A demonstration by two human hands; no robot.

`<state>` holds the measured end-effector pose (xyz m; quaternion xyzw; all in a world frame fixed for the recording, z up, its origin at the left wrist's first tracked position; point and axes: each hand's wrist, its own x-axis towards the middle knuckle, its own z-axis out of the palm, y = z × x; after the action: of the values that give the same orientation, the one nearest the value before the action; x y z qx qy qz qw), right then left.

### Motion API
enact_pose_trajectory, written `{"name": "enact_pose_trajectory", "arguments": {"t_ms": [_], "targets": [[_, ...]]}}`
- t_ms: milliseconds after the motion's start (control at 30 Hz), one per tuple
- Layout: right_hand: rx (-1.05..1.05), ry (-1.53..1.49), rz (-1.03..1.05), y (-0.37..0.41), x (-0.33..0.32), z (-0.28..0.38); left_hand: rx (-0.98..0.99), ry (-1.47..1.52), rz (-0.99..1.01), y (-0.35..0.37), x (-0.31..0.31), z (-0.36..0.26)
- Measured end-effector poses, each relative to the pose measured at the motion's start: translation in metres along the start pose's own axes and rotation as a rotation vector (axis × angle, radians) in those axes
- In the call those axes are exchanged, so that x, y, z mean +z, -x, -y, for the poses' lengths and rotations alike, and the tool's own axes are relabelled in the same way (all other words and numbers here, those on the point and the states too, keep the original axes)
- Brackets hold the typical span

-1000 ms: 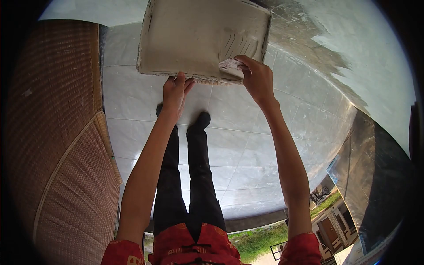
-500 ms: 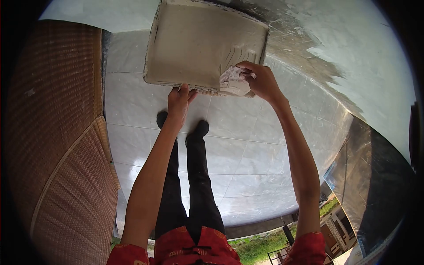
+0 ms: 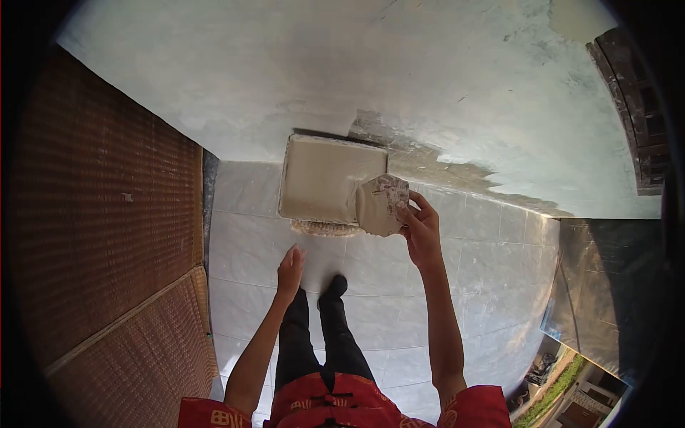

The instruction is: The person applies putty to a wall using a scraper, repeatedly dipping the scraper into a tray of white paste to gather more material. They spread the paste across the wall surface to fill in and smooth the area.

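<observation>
- The right hand (image 3: 421, 230) is closed around a plaster-smeared blade (image 3: 382, 205). Its fingers (image 3: 412, 211) curl round the blade's right edge, and the thumb lies along the near side.
- The blade is tilted, and its left edge touches or overlaps the right near corner of the flat tray (image 3: 321, 180).
- The left hand (image 3: 290, 267) is empty. Its fingers are loosely straight and close together, pointing up towards the tray.
- A strip of tiled floor (image 3: 242, 235) shows between the left fingertips and the tray's near edge, so that hand has no hold on it.
- The tray is coated in pale plaster. It sits at the foot of the grey wall (image 3: 300, 78), just ahead of the person's dark shoes (image 3: 335, 287).
- It is not clear what bears the tray, whether the floor or something under it.
- The blade's handle is hidden inside the right palm.
- The crusted lump under the tray's near rim is too small to identify.
- A woven mat (image 3: 128, 335) lies to the left, cut off by the lens edge.
</observation>
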<state>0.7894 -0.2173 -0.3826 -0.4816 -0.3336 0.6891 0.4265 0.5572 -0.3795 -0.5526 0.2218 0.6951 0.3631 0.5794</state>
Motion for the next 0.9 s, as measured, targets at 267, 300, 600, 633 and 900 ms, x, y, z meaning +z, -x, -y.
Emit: {"name": "enact_pose_trajectory", "arguments": {"t_ms": [267, 300, 600, 633, 900], "targets": [[-0.295, -0.159, 0.173, 0.064, 0.136, 0.147, 0.823, -0.463, -0.457, 0.078, -0.122, -0.217], [-0.33, -0.158, 0.22, 0.071, 0.154, 0.165, 0.861, -0.448, -0.501, 0.092, -0.136, -0.245], [-0.65, -0.219, 0.451, 0.112, 0.313, 0.275, 1.574, -0.636, -1.029, 0.226, -0.262, -0.46], [-0.702, -0.173, 0.449, 0.116, 0.329, 0.282, 1.62, -0.65, -1.084, 0.231, -0.28, -0.474], [-0.842, -0.084, 0.337, 0.13, 0.431, 0.295, 1.801, -0.714, -1.176, 0.231, -0.402, -0.531]]}}
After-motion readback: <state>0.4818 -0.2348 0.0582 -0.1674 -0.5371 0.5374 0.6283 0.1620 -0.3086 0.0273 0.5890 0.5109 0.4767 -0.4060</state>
